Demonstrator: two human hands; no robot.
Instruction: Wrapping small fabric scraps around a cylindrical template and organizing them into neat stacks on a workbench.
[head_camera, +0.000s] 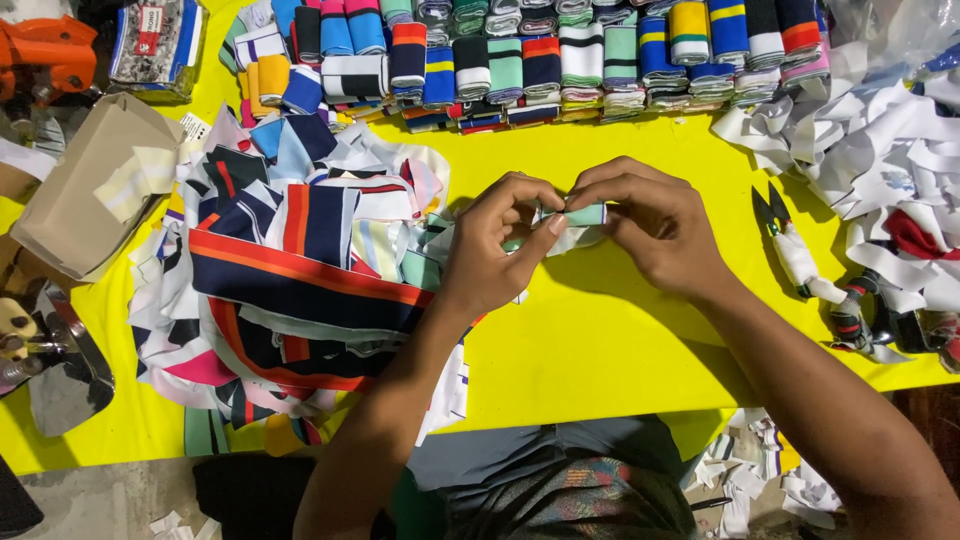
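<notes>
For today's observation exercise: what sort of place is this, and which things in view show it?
Probably a garment or textile workshop. Both hands roll a small striped fabric strip over a yellow table; rows of folded striped pieces, a loose scrap pile and thread snips lie around.

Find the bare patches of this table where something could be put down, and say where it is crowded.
Bare yellow table lies below both hands, between the loose fabric heap and the scissors; a narrower strip runs under the folded stacks. Left side and right-hand white strips are crowded.

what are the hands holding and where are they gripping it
Both hands pinch a small mint-green striped fabric strip: the left hand at its left end, the right hand over its right end, above the yellow table.
</notes>
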